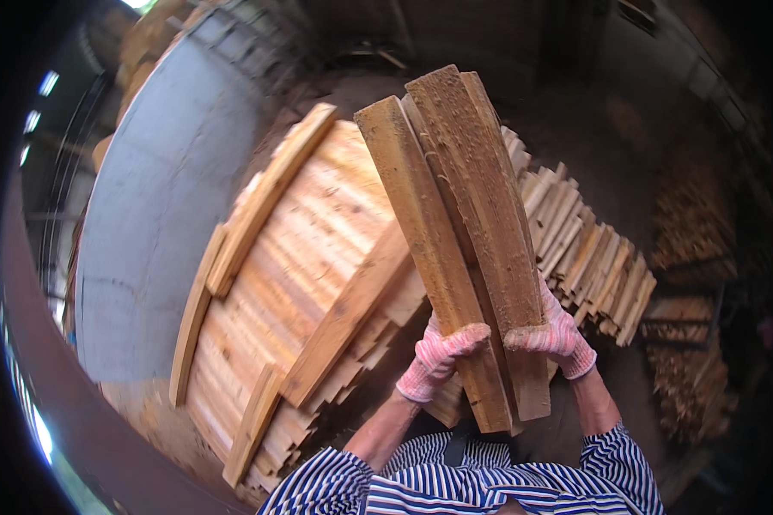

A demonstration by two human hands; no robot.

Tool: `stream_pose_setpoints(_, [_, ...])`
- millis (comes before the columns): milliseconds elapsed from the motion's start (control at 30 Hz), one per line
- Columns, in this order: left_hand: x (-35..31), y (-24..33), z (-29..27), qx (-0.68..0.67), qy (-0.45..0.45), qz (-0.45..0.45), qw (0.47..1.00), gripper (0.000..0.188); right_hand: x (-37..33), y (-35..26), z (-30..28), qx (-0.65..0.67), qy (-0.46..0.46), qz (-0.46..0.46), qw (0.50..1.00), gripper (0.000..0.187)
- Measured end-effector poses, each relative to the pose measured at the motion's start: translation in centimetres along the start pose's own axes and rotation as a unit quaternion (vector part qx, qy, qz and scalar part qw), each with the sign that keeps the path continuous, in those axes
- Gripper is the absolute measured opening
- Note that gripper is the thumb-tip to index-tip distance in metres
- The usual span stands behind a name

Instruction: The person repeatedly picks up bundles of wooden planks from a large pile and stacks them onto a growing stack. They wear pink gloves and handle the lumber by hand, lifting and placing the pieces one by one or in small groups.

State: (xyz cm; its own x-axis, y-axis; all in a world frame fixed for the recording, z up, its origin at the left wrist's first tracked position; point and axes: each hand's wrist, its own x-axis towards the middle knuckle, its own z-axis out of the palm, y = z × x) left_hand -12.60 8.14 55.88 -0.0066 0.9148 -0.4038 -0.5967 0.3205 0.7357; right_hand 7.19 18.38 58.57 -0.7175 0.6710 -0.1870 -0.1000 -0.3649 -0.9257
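Between my hands is a bundle of several long, rough brown wooden boards, held up in front of my body and pointing away from me. My left hand, in a pink and white knitted glove, grips the left side of the bundle near its close end, thumb on top. On the right side my right hand, gloved alike, clasps the boards with its thumb over the upper face. The fingers under the bundle are hidden. Left of the bundle lies a broad stack of pale planks, its top layer side by side.
Thicker wooden battens lie across the plank stack. A grey metal sheet stands at the left. To the right is a pile of short wood pieces, with more stacked wood farther right on the dark floor.
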Motion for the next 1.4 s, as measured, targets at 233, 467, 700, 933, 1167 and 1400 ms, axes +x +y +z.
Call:
stream_pose_setpoints(233, [-14.3, 6.3, -8.2, -0.027, 0.087, 0.229, 0.969, 0.033, 4.4, -8.4, 17.4, 0.045, -0.199, 0.079, 0.976, 0.087])
stream_pose_setpoints(467, [-29.0, 17.2, -13.7, 0.01, 0.358, 0.228, 0.905, 0.042, 9.4, -6.4, 34.2, 0.086, -0.281, 0.155, 0.943, 0.05])
stream_pose_setpoints(700, [-44.9, 12.4, -32.3, -0.115, 0.355, 0.176, 0.911, 0.039, 12.6, 2.8, 48.0, -0.494, -0.143, 0.087, 0.853, 0.09])
stream_pose_setpoints(933, [-43.1, 11.7, -34.0, 0.075, 0.466, 0.257, 0.844, 0.068, 10.9, 4.9, 52.5, -0.701, -0.064, -0.112, 0.702, 0.052])
stream_pose_setpoints(1167, [-44.9, 12.1, -32.4, 0.367, 0.707, -0.005, 0.605, 0.074, 10.7, -0.5, 52.7, -0.574, -0.224, -0.051, 0.786, 0.057])
stream_pose_setpoints(1400, [-45.7, 12.9, -31.8, 0.416, 0.703, -0.036, 0.575, 0.076, 11.9, 0.7, 47.7, -0.597, -0.174, 0.014, 0.783, 0.079])
